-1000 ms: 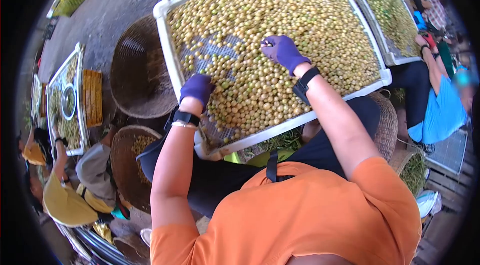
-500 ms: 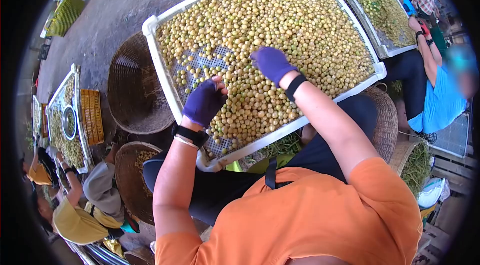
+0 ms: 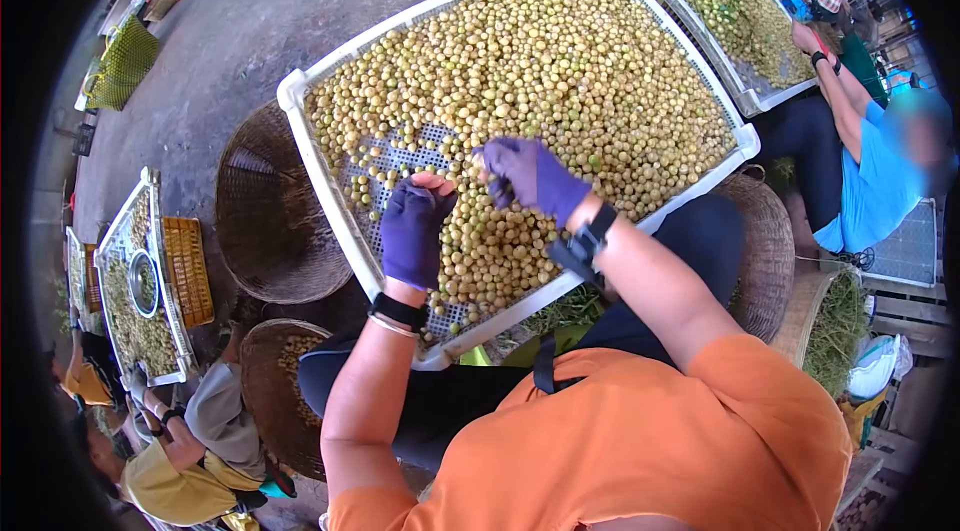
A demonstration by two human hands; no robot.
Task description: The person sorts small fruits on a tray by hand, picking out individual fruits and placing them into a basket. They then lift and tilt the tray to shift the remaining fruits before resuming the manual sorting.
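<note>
1. Fruit (image 3: pixel 560 61), small, round and yellow-green, fills the white tray (image 3: pixel 296 91) across my lap; a bare patch of mesh shows at its near left.
2. My left hand (image 3: pixel 412 231), gloved purple, rests curled on fruit at the edge of that patch; whether it grips any, I cannot tell.
3. My right hand (image 3: pixel 533 176) pinches one fruit at the tray's middle, probably to check it.
4. Woven baskets (image 3: pixel 275 206) sit left of the tray, within reach.
5. Another person's tray (image 3: pixel 745 96) lies to its right.

three white trays (image 3: pixel 330 181) of fruit, three woven baskets (image 3: pixel 270 201), two gloved hands (image 3: pixel 412 231)
</note>
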